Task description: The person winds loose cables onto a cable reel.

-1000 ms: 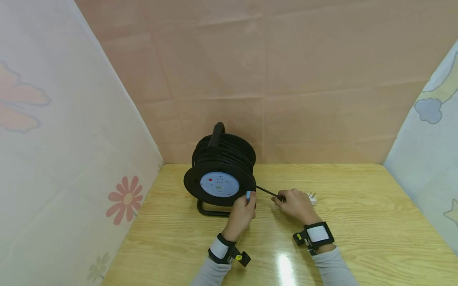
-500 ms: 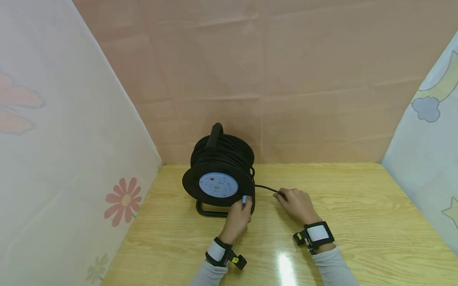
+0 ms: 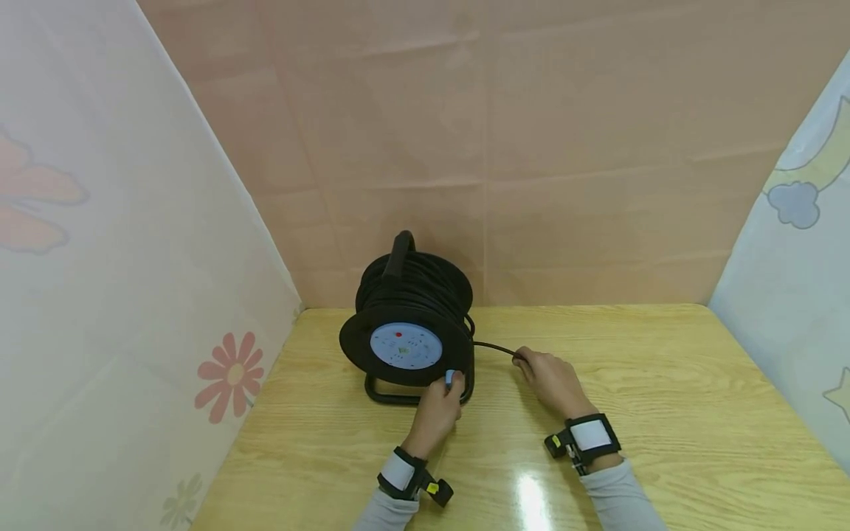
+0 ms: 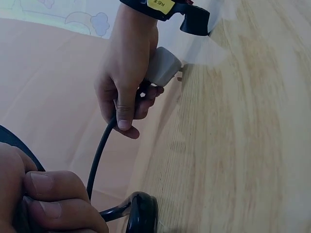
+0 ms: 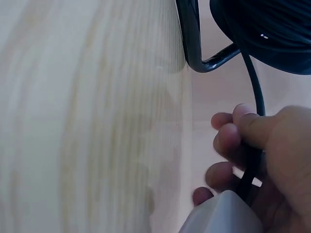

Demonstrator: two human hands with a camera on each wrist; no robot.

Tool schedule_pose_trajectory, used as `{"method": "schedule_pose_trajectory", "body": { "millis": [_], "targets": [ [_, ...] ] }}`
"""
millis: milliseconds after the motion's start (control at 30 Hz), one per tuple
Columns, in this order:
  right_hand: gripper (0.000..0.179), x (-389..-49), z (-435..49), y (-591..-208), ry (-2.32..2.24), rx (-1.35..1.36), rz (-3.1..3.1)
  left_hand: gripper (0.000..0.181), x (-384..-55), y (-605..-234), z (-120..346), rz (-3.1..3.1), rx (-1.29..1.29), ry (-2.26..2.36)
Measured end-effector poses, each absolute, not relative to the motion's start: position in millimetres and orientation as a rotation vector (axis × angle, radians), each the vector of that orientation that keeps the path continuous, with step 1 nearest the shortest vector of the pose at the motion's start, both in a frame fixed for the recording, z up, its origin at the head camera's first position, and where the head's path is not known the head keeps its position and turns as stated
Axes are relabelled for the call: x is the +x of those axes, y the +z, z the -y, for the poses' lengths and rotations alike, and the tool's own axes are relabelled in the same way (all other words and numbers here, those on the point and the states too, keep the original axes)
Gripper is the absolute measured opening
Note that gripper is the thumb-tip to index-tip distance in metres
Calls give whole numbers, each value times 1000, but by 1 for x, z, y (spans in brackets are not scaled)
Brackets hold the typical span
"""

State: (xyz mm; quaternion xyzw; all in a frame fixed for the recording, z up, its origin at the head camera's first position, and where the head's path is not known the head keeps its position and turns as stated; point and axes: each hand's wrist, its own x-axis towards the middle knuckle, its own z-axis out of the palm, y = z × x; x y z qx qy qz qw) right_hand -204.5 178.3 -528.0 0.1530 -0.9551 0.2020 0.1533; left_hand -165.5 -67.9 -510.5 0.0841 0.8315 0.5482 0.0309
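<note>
A black cable reel (image 3: 405,314) with a pale round socket panel (image 3: 392,350) stands upright on the table. Dark cord is wound in thick layers round its drum. At the front disc's lower right edge, my left hand (image 3: 433,417) grips a small light blue crank knob (image 3: 449,378). To the reel's right, my right hand (image 3: 555,382) holds the loose end of the cable (image 3: 493,346) between thumb and fingers. In the left wrist view a pale plug (image 4: 164,67) sits by that hand's palm; in the head view the hand hides it.
The reel rests on a black tube stand (image 3: 392,399) and has a carrying handle (image 3: 398,258) on top. Wood-grain table (image 3: 664,383) spreads around it. A tan sheet (image 3: 598,147) hangs behind, and a flowered sheet (image 3: 133,258) borders the left side.
My left hand and the knob have moved down and left as the disc turned; its red button shifted slightly right. A cord loop shows at the reel's right. The plug has gone behind my right hand.
</note>
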Motion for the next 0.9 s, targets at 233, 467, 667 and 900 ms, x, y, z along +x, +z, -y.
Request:
{"method": "schedule_pose_trajectory", "body": {
  "millis": [233,467,667,900],
  "targets": [
    [16,-203,-180,-529,546,381,2750,57,-167,-517,71,-2571,250,1675],
    [13,-201,-179,-529,571,347,2815,55,-167,-523,76,-2555,201,1664],
    [14,-201,-179,-530,559,346,2812,55,-167,-525,81,-2578,179,1645],
    [16,-201,-179,-530,535,355,2818,57,-168,-529,86,-2621,149,1609]
  ]
}}
